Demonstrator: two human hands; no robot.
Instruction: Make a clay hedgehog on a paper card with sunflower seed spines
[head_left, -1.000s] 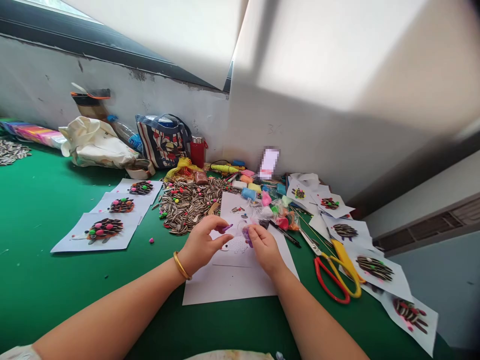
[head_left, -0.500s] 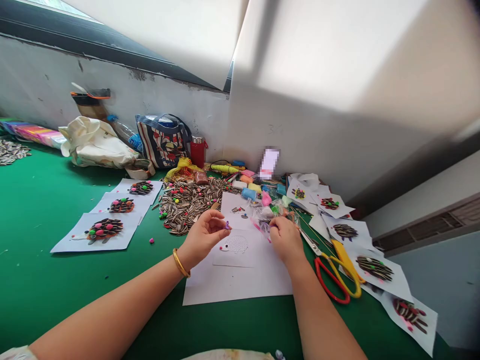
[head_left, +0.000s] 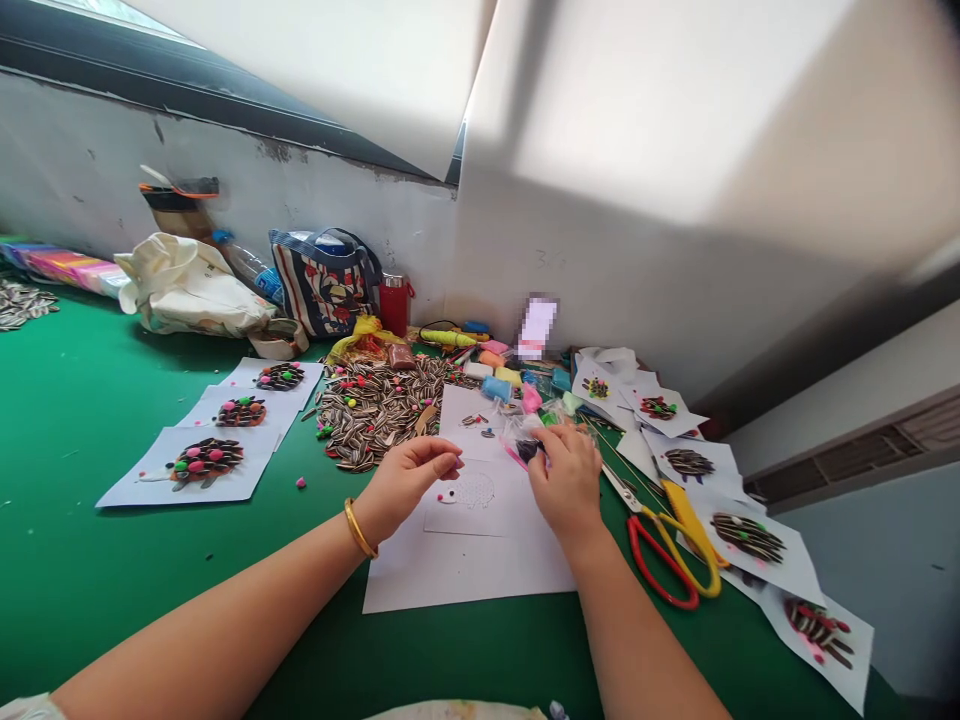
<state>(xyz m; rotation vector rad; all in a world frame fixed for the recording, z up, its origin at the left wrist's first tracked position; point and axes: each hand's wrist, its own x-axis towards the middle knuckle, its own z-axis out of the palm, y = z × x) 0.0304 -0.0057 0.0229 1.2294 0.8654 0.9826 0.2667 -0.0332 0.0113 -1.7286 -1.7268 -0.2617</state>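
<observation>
My left hand [head_left: 416,480], with a gold bangle at the wrist, is closed in a pinch over the paper. A tiny purple clay piece [head_left: 458,462] just shows at its fingertips. My right hand [head_left: 564,475] grips a clear plastic bag [head_left: 517,432] with a dark lump in it, its fingers curled over the bag. Between and below the hands lies a small card with a hedgehog drawing [head_left: 471,491], with a dark eye and red nose, on a larger white sheet [head_left: 457,580]. A few seeds and coloured bits [head_left: 480,425] lie on paper beyond it.
Striped sunflower seeds [head_left: 382,410] are heaped behind my left hand. Scissors [head_left: 664,550] with red and yellow handles lie to the right. Finished seed hedgehog cards [head_left: 251,475] stand left, more cards [head_left: 795,550] right. Bags [head_left: 322,285] and a red bottle [head_left: 394,303] line the wall.
My right hand has shifted slightly left, its fingers now spread further over the bag, where a dark lump shows. The purple piece in my left fingertips is more hidden.
</observation>
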